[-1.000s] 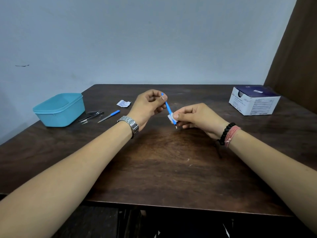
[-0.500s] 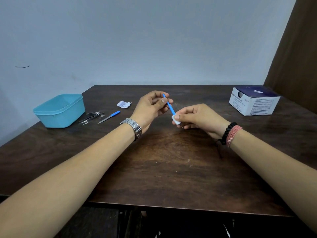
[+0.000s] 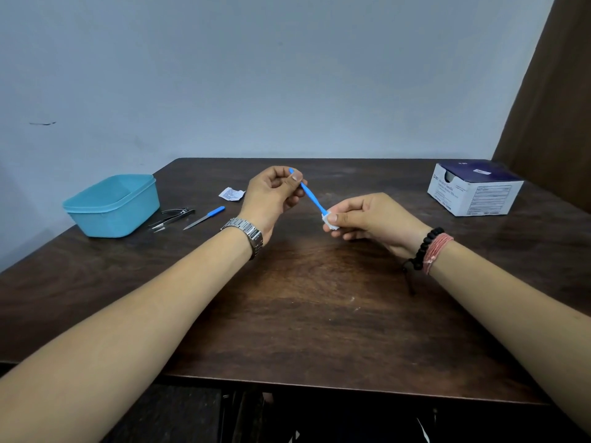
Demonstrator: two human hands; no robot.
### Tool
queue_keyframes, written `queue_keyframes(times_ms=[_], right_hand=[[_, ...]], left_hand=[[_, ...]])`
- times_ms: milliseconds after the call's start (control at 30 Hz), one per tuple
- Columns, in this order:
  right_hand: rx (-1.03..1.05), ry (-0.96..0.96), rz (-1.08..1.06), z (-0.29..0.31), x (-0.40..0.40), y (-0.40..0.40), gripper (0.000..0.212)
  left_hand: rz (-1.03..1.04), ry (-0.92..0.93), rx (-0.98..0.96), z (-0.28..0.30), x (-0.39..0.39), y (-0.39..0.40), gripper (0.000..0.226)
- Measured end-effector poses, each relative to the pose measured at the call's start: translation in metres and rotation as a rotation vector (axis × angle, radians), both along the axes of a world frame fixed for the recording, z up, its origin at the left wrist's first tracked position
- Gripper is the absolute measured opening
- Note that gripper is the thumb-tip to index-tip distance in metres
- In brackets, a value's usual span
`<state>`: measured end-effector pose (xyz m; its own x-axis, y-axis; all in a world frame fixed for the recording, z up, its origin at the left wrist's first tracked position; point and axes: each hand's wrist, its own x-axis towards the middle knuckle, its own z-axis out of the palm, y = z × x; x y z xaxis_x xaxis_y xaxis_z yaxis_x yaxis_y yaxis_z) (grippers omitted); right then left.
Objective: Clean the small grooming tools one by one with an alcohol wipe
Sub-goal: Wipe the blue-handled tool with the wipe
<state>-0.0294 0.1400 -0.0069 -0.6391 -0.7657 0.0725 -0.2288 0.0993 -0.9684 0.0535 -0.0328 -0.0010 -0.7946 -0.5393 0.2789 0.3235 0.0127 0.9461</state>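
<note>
My left hand [image 3: 271, 199] pinches the upper end of a thin blue-handled tool [image 3: 311, 196] above the middle of the table. The tool slants down to the right into a white alcohol wipe [image 3: 329, 219], which my right hand [image 3: 374, 220] pinches around the tool's lower end. That end is hidden inside the wipe. On the table at the left lie a blue-handled nail file [image 3: 204, 217], metal tweezers [image 3: 166, 222] and a nail clipper [image 3: 179, 211].
A turquoise plastic tub [image 3: 112, 206] stands at the left of the dark wooden table [image 3: 319, 314]. A torn white wipe sachet [image 3: 232, 194] lies behind my left hand. A blue and white box [image 3: 473, 188] sits at the back right, near a brown curtain.
Both hands have drifted a little apart; the wipe now sits at the tool's lower tip and more of the blue handle shows between them.
</note>
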Motion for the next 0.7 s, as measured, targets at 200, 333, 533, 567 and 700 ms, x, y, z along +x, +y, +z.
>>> queue_keyframes(times_ms=[200, 333, 533, 567, 700], right_hand=[[0.018, 0.02, -0.008, 0.001, 0.0, 0.001, 0.003], [0.015, 0.014, -0.03, 0.006, -0.001, 0.003, 0.004], [0.012, -0.016, -0.103, 0.004, -0.008, 0.007, 0.004], [0.003, -0.02, -0.112, 0.004, -0.009, 0.007, 0.005], [-0.021, 0.017, -0.074, 0.002, -0.005, 0.004, 0.007]], left_hand=[[0.015, -0.005, 0.014, -0.002, -0.001, 0.001, 0.008], [0.055, -0.003, 0.019, 0.001, -0.001, -0.003, 0.007], [0.133, 0.029, 0.058, 0.003, -0.001, -0.008, 0.008], [0.113, 0.017, 0.041, 0.002, 0.0, -0.007, 0.008], [-0.028, -0.024, -0.07, -0.004, 0.0, 0.006, 0.009]])
